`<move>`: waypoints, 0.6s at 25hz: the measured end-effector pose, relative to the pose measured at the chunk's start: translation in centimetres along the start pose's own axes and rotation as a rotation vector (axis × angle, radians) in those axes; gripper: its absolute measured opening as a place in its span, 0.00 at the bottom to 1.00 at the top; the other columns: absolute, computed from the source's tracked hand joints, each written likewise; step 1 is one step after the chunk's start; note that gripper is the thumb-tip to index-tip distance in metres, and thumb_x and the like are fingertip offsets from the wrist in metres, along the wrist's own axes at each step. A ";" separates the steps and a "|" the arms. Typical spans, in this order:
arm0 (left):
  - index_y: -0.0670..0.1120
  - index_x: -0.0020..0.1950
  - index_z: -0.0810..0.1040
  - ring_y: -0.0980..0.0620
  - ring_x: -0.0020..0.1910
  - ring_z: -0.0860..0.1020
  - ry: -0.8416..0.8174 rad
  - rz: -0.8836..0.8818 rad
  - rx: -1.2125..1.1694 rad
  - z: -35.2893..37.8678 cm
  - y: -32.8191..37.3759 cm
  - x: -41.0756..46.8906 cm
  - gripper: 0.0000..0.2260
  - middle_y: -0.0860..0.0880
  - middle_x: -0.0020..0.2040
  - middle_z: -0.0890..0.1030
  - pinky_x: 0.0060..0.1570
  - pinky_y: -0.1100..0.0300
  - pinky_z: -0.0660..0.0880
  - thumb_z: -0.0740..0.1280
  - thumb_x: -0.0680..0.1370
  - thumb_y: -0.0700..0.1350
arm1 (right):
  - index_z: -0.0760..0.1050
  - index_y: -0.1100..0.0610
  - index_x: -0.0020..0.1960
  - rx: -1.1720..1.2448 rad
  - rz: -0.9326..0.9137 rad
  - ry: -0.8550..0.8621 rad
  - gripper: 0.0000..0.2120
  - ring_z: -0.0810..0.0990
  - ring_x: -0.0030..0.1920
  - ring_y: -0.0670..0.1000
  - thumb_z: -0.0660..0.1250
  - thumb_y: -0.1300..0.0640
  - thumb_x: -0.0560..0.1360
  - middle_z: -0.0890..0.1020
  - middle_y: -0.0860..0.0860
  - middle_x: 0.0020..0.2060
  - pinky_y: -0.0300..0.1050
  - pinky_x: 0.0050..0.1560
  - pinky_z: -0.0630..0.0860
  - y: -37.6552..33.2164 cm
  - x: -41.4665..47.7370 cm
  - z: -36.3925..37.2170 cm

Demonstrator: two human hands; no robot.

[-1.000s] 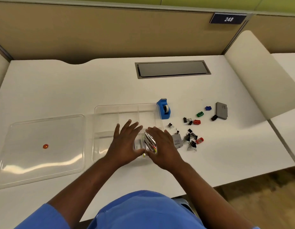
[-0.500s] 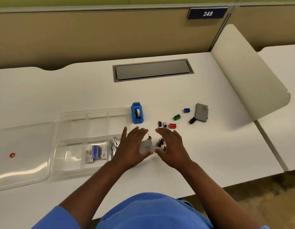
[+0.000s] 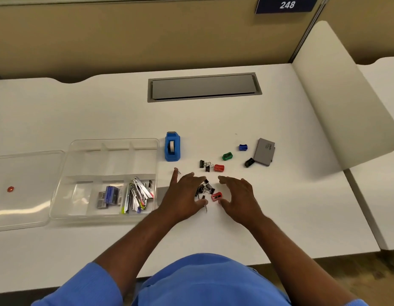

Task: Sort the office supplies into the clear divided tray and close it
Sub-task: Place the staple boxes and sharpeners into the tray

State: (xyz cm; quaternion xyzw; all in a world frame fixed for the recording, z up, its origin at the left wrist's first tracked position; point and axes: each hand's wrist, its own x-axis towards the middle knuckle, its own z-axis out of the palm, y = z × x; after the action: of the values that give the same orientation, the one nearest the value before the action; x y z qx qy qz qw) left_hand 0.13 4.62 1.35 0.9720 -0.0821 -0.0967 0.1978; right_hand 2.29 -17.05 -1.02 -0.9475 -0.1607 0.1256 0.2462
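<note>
The clear divided tray (image 3: 113, 144) lies left of centre; its front compartments hold small staple boxes (image 3: 110, 196) and a bundle of clips and pens (image 3: 137, 195). Its clear lid (image 3: 26, 186) lies flat to the left, with a small red bit on it. My left hand (image 3: 184, 194) and my right hand (image 3: 238, 195) rest on the desk with fingers spread, cupped on either side of a heap of black binder clips (image 3: 206, 188) and a red sharpener (image 3: 216, 196). Neither hand holds anything. A grey box is partly hidden under my left hand.
A blue tape dispenser (image 3: 172, 146) stands by the tray's right wall. Farther right lie two more binder clips (image 3: 205, 164), red (image 3: 219, 167), green (image 3: 227, 156), blue (image 3: 243, 147) and black (image 3: 249, 162) sharpeners, and a grey box (image 3: 264, 151). A grey cable hatch (image 3: 203, 87) sits behind.
Both hands left the tray, where the clips and pens now lie, and moved right to the binder clip heap. My view shifted right.
</note>
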 end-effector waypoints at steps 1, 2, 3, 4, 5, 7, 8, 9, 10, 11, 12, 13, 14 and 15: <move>0.54 0.76 0.65 0.53 0.77 0.61 -0.001 -0.005 0.009 0.2 0.3 0.3 0.32 0.49 0.74 0.71 0.75 0.49 0.30 0.66 0.75 0.63 | 0.65 0.45 0.75 0.002 0.001 -0.025 0.32 0.68 0.72 0.46 0.72 0.50 0.74 0.74 0.45 0.69 0.50 0.78 0.50 0.3 0.0 0.1; 0.55 0.76 0.65 0.54 0.77 0.61 -0.002 -0.010 0.015 0.4 0.7 0.6 0.31 0.49 0.74 0.71 0.75 0.48 0.30 0.66 0.75 0.63 | 0.65 0.44 0.74 0.008 0.001 -0.045 0.31 0.68 0.72 0.46 0.72 0.50 0.74 0.75 0.44 0.68 0.49 0.78 0.49 0.5 0.1 0.2; 0.55 0.76 0.65 0.54 0.77 0.61 -0.001 -0.013 0.018 0.4 1.0 1.0 0.31 0.50 0.74 0.71 0.75 0.48 0.30 0.66 0.75 0.63 | 0.66 0.43 0.74 0.011 -0.005 -0.056 0.30 0.69 0.71 0.45 0.72 0.50 0.74 0.76 0.44 0.68 0.48 0.77 0.48 0.5 0.1 0.2; 0.55 0.76 0.65 0.54 0.77 0.61 0.001 -0.012 0.018 0.5 1.2 1.3 0.31 0.50 0.74 0.71 0.75 0.49 0.29 0.66 0.75 0.62 | 0.67 0.43 0.73 0.012 -0.017 -0.058 0.28 0.70 0.70 0.45 0.71 0.51 0.75 0.76 0.44 0.66 0.47 0.77 0.48 0.6 0.2 0.3; 0.55 0.76 0.66 0.54 0.77 0.61 0.004 -0.012 0.015 0.4 1.3 1.7 0.30 0.50 0.74 0.71 0.75 0.49 0.29 0.67 0.76 0.61 | 0.68 0.44 0.73 0.009 -0.032 -0.051 0.26 0.71 0.69 0.46 0.70 0.51 0.76 0.78 0.44 0.65 0.46 0.76 0.48 0.6 0.2 0.4; 0.55 0.76 0.66 0.55 0.77 0.62 0.003 -0.018 0.004 0.3 1.7 2.4 0.30 0.51 0.74 0.71 0.75 0.50 0.29 0.68 0.76 0.60 | 0.71 0.44 0.71 0.002 -0.057 -0.030 0.23 0.74 0.66 0.47 0.69 0.52 0.77 0.80 0.45 0.62 0.46 0.75 0.51 0.7 0.2 0.4; 0.55 0.76 0.66 0.56 0.76 0.62 -0.004 -0.018 0.005 0.2 2.0 2.9 0.29 0.52 0.74 0.71 0.75 0.50 0.30 0.68 0.76 0.59 | 0.72 0.45 0.70 0.001 -0.067 -0.018 0.22 0.75 0.65 0.48 0.68 0.53 0.77 0.80 0.45 0.61 0.47 0.74 0.54 0.9 0.2 0.2; 0.55 0.75 0.67 0.56 0.76 0.63 -0.010 -0.012 0.013 0.1 2.2 3.5 0.29 0.52 0.74 0.71 0.76 0.48 0.31 0.68 0.76 0.59 | 0.73 0.45 0.69 0.001 -0.073 -0.003 0.21 0.75 0.63 0.48 0.68 0.53 0.77 0.80 0.45 0.60 0.48 0.73 0.57 1.2 0.3 0.0; 0.55 0.75 0.67 0.56 0.76 0.63 -0.010 0.000 0.024 0.0 2.5 4.0 0.28 0.52 0.74 0.72 0.77 0.47 0.34 0.67 0.77 0.58 | 0.73 0.45 0.69 0.002 -0.070 0.011 0.20 0.76 0.61 0.49 0.68 0.54 0.77 0.80 0.45 0.58 0.48 0.72 0.61 1.5 0.3 -0.2; 0.55 0.75 0.68 0.56 0.76 0.63 -0.003 0.013 0.034 -0.1 2.7 4.7 0.27 0.52 0.74 0.72 0.77 0.46 0.36 0.67 0.77 0.58 | 0.74 0.45 0.68 0.007 -0.059 0.023 0.20 0.76 0.60 0.49 0.67 0.55 0.77 0.79 0.45 0.57 0.47 0.69 0.64 1.8 0.4 -0.6; 0.54 0.74 0.69 0.55 0.76 0.64 0.004 0.026 0.045 -0.1 2.9 5.3 0.26 0.52 0.73 0.73 0.77 0.45 0.38 0.67 0.78 0.57 | 0.74 0.45 0.68 0.018 -0.040 0.035 0.20 0.75 0.58 0.50 0.67 0.56 0.77 0.78 0.46 0.55 0.47 0.67 0.65 2.2 0.5 -0.9; 0.54 0.74 0.69 0.55 0.76 0.64 0.011 0.039 0.062 -0.1 3.0 5.8 0.24 0.52 0.72 0.73 0.77 0.45 0.38 0.67 0.78 0.56 | 0.74 0.46 0.68 0.029 -0.021 0.048 0.21 0.75 0.56 0.50 0.66 0.57 0.76 0.77 0.46 0.54 0.47 0.65 0.66 2.7 0.6 -1.2; 0.53 0.74 0.70 0.54 0.76 0.64 0.015 0.054 0.082 -0.1 3.1 6.4 0.23 0.52 0.72 0.74 0.77 0.46 0.38 0.66 0.79 0.55 | 0.75 0.47 0.68 0.036 -0.007 0.061 0.21 0.75 0.55 0.51 0.66 0.59 0.76 0.76 0.47 0.53 0.46 0.63 0.66 3.1 0.7 -1.5; 0.53 0.73 0.70 0.54 0.76 0.64 0.016 0.069 0.099 0.0 3.2 7.0 0.22 0.53 0.71 0.75 0.77 0.46 0.38 0.66 0.79 0.54 | 0.75 0.47 0.68 0.038 0.005 0.073 0.22 0.75 0.55 0.51 0.66 0.60 0.75 0.75 0.47 0.52 0.46 0.62 0.65 3.5 0.8 -1.8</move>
State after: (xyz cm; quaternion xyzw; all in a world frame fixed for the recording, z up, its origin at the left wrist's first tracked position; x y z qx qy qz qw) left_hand 6.52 0.36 1.52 0.9779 -0.1185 -0.0780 0.1535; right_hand 4.47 -20.41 -1.43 -0.9470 -0.1471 0.0946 0.2696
